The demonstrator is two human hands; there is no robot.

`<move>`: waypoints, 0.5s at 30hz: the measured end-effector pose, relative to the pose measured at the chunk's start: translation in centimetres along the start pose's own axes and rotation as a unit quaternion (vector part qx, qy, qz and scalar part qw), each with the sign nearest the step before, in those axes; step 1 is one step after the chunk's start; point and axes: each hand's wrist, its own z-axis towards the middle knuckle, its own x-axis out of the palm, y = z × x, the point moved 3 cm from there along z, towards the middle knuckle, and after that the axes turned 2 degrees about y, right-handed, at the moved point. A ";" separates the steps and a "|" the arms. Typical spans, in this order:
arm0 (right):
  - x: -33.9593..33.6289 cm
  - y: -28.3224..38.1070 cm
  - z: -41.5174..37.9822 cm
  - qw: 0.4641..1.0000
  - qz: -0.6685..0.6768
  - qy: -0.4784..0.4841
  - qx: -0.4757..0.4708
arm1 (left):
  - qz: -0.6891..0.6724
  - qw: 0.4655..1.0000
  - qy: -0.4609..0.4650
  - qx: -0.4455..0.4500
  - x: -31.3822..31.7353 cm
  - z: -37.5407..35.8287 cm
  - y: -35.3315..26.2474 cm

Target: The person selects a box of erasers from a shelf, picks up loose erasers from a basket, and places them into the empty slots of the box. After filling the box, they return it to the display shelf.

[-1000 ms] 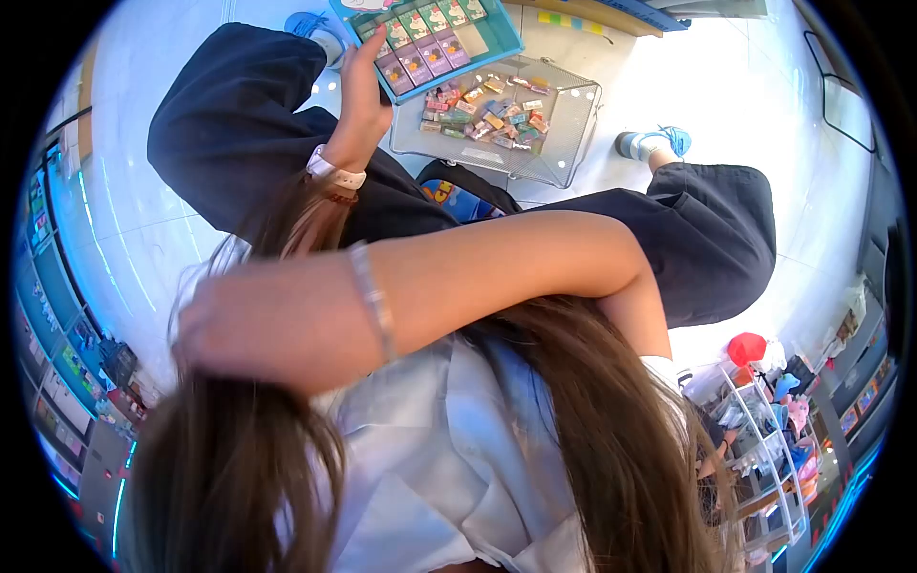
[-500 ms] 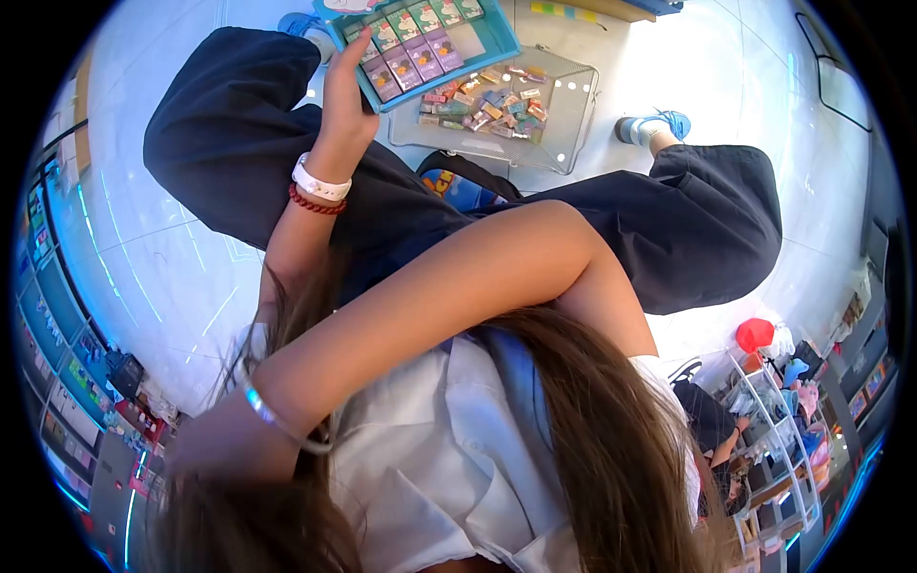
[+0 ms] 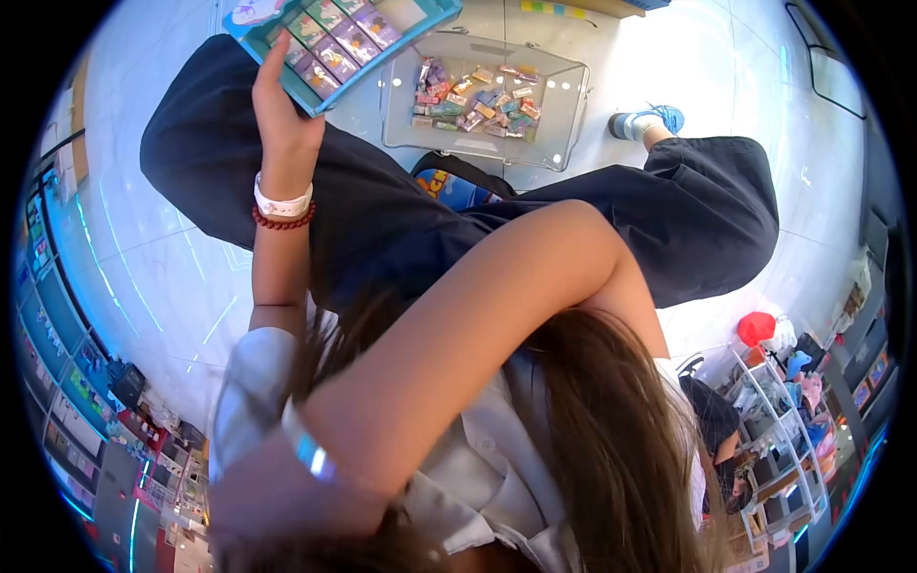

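My left hand [image 3: 282, 110], with a white watch and a red bead bracelet on its wrist, grips the lower edge of a teal display box [image 3: 334, 43] filled with rows of small card packs. The box is held up at the top left, tilted. My right arm crosses the view from the right shoulder. My right hand [image 3: 282, 501], with a silver bracelet at the wrist, is blurred at the bottom left against my long brown hair [image 3: 611, 439]. Its fingers are not clear.
A wire basket [image 3: 565, 110] holding several small colourful packets [image 3: 473, 95] stands on the pale floor between my feet, with a blue shoe [image 3: 650, 119] to its right. A blue and yellow bag [image 3: 454, 186] lies in my lap. Shop shelves line the left edge [image 3: 57, 315], and a white rack [image 3: 774, 430] stands lower right.
My left hand has carried the teal box to the left and tilted it. My right hand has slid down along my hair toward the bottom left.
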 end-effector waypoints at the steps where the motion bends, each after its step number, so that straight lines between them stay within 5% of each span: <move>1: -0.5 -0.2 -0.7 1.000 0.010 -0.001 0.005 | -0.002 1.000 -0.001 0.000 -0.1 0.2 -0.4; 5: -4.9 -3.4 -5.7 0.966 0.171 0.071 0.180 | 0.032 0.999 -0.002 -0.003 -0.1 1.2 -2.7; 9: -8.0 -7.8 -13.7 0.907 0.193 0.052 0.371 | 0.024 1.000 -0.004 0.011 0.1 1.6 -4.2; 11: -9.3 -9.3 -18.4 0.823 0.246 0.003 0.513 | 0.024 0.999 -0.025 0.018 -0.3 1.7 -4.5; 15: -12.9 -12.1 -28.7 0.698 0.330 -0.149 0.618 | -0.029 1.000 0.010 -0.006 0.5 0.3 -4.6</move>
